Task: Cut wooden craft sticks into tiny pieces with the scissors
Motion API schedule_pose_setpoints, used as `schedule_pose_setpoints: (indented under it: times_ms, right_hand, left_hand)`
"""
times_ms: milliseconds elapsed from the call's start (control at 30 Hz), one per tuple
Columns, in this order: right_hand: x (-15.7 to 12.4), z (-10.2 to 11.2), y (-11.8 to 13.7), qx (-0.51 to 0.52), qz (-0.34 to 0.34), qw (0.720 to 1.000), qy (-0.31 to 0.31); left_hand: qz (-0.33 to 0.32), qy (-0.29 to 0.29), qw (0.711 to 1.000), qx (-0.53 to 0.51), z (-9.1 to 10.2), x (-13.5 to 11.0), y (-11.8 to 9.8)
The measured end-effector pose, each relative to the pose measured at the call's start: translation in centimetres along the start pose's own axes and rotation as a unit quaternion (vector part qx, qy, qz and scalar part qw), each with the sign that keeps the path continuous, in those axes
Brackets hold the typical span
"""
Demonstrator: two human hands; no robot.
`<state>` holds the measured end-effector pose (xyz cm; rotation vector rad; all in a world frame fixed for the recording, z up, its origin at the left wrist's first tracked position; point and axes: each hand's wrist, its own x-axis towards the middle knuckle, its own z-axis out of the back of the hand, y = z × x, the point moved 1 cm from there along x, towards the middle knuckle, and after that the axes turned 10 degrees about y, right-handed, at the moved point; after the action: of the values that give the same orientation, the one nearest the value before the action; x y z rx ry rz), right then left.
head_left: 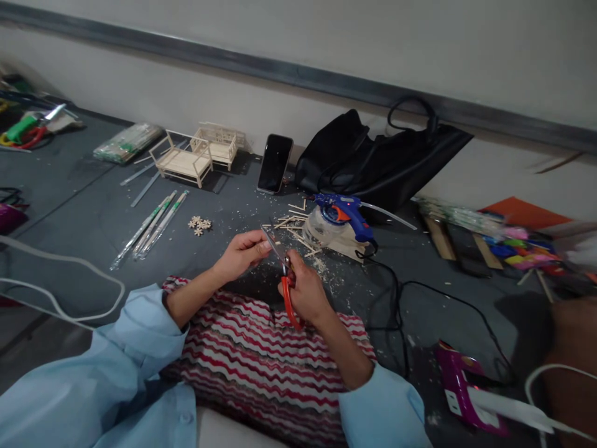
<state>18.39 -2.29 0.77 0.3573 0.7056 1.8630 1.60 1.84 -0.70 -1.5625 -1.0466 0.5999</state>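
Pale, matchstick-thin sticks [298, 219] lie loose in a heap on the smooth dark grey table [242, 214], with fine chips scattered round them. Beside the heap, a blue plastic glue gun [347, 211] with an orange trigger rests on a clear, round jar [319, 227]. Two small slatted wooden seats [184, 163] with square frames stand toward the wall, and flat, flower-shaped pieces [199, 225] lie in a cluster nearer the person. A glossy phone [275, 163] leans upright against the wall, next to a slack black bag [368, 155]. A soft cushion [261, 361], wavy-striped in red and white, fills the lap.

The right hand [305, 286] is closed round the orange handles of the scissors [290, 292], whose metal blades point up and away, toward the left fingertips. The left hand [243, 254] is pinched narrow, thumb against forefinger, just beside the blades; it seems to hold a short stick [278, 242], though the view there is small and blurred. Both hands are above the near edge of the table, before the heap.

Green print marks the clear-wrapped packets [152, 227] at the left, too small to read.
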Motion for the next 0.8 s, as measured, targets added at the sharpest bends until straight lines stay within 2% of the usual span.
schedule_pose_setpoints:
  times_ms: [267, 500, 800]
  right_hand:
    - [0.28, -0.16, -0.05, 0.017, 0.001, 1.0, -0.015]
    - [-0.34, 0.42, 0.54, -0.018, -0.015, 1.0, -0.003]
    - [0.33, -0.16, 0.13, 0.01, 0.003, 1.0, -0.011]
  left_hand:
    - [-0.056, -0.062, 0.987, 0.136, -0.2, -0.2, -0.26]
    - [-0.047, -0.058, 0.991, 0.11, -0.23, -0.24, 0.12]
    - [-0.038, -0.05, 0.996, 0.06, -0.43, -0.32, 0.67]
